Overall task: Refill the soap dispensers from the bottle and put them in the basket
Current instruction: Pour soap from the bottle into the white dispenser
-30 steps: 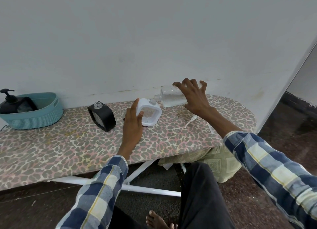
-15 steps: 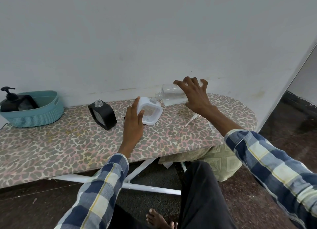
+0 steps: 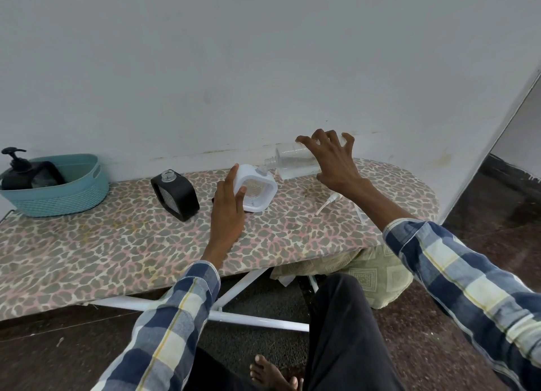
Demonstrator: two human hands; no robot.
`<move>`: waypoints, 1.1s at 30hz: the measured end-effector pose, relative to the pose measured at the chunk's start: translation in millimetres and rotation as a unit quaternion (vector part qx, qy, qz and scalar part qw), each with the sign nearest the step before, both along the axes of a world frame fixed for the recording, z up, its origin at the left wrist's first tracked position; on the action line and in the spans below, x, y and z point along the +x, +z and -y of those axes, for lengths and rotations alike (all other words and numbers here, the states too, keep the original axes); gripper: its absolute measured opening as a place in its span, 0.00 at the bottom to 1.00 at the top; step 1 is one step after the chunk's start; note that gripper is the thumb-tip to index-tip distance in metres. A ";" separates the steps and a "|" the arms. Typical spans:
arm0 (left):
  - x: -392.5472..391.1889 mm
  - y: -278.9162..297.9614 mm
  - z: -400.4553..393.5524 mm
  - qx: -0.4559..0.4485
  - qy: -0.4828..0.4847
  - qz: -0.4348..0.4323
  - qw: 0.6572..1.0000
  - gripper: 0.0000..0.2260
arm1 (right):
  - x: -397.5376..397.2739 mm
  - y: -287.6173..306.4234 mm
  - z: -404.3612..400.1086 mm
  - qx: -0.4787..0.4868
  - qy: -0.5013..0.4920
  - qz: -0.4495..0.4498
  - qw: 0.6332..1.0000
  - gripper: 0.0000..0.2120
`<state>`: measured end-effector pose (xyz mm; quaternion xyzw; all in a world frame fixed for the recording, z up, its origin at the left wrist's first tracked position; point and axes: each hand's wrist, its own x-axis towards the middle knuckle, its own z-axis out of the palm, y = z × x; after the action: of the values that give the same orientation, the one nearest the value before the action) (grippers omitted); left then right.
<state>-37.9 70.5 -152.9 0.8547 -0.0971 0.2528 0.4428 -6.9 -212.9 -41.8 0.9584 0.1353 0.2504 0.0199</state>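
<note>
The right hand [image 3: 333, 163] has its fingers [image 3: 320, 136] curled over the top of the clear bottle [image 3: 292, 163], clamped on its body, with the thumb hidden underneath. The bottle is tipped nearly flat above the board, its open neck pointing left toward the mouth of the white soap dispenser [image 3: 257, 190]; the neck sits just above and beside that mouth, and whether liquid is running cannot be told. The left hand [image 3: 228, 212] holds the white soap dispenser from its left side, fingers straight up along the flank and the thumb [image 3: 241, 193] pressed on its front face, keeping it tilted to the right on the ironing board [image 3: 117, 244]. Just left of that hand stands the black soap dispenser [image 3: 174, 194], also leaning, its neck open and without a pump. A white pump head [image 3: 329, 203] with its tube lies on the board under the right wrist. At the far left end of the board sits the teal basket [image 3: 58, 196], holding 1 dark pump bottle [image 3: 16, 171] and a dark object beside it. Both arms wear blue checked sleeves [image 3: 175, 311], and a bare foot [image 3: 275, 376] shows on the floor below
</note>
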 end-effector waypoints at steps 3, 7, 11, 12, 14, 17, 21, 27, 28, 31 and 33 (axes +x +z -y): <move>0.1 -0.4 -0.3 0.000 -0.001 0.003 1.000 0.23 | 0.0 -0.1 0.0 0.001 0.001 -0.001 1.000 0.51; 0.0 -0.3 -0.3 -0.002 -0.002 0.002 1.000 0.23 | -0.4 -0.4 0.2 0.003 0.006 0.001 1.000 0.51; -1.0 0.7 -0.1 -0.006 -0.003 0.000 1.000 0.23 | 0.3 -0.9 0.2 0.004 0.007 0.004 1.000 0.51; -1.5 1.0 -0.1 -0.006 -0.004 0.001 1.000 0.23 | 0.5 -1.1 0.1 0.004 0.007 0.004 1.000 0.51; -1.9 1.1 -0.2 -0.004 -0.004 0.004 1.000 0.23 | 0.5 -1.0 0.0 0.004 0.008 0.003 1.000 0.52; -0.9 0.2 -0.3 -0.002 -0.001 0.001 1.000 0.23 | 0.6 -1.2 0.0 0.005 0.009 0.005 1.000 0.52; -0.4 -0.2 -0.2 -0.001 0.001 0.002 1.000 0.23 | 0.6 -1.1 0.5 0.003 0.010 0.006 1.000 0.52; -1.3 0.3 -0.5 0.004 -0.001 0.005 1.000 0.23 | -0.2 -1.0 0.3 0.001 0.009 0.007 1.000 0.52; -1.3 0.3 -0.5 0.004 -0.001 0.005 1.000 0.23 | -0.5 -1.0 0.2 0.001 0.009 0.007 1.000 0.52; -0.8 0.3 -0.7 0.001 -0.001 0.002 1.000 0.23 | -0.5 -1.0 -0.1 0.002 0.009 0.008 1.000 0.52; -0.7 0.1 -0.6 -0.001 0.000 0.001 1.000 0.23 | 0.0 -1.0 -0.1 0.001 0.008 0.007 1.000 0.52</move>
<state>-38.6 71.1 -152.8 0.8540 -0.0972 0.2533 0.4440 -6.9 -212.8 -42.8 0.9554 0.1427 0.2578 0.0177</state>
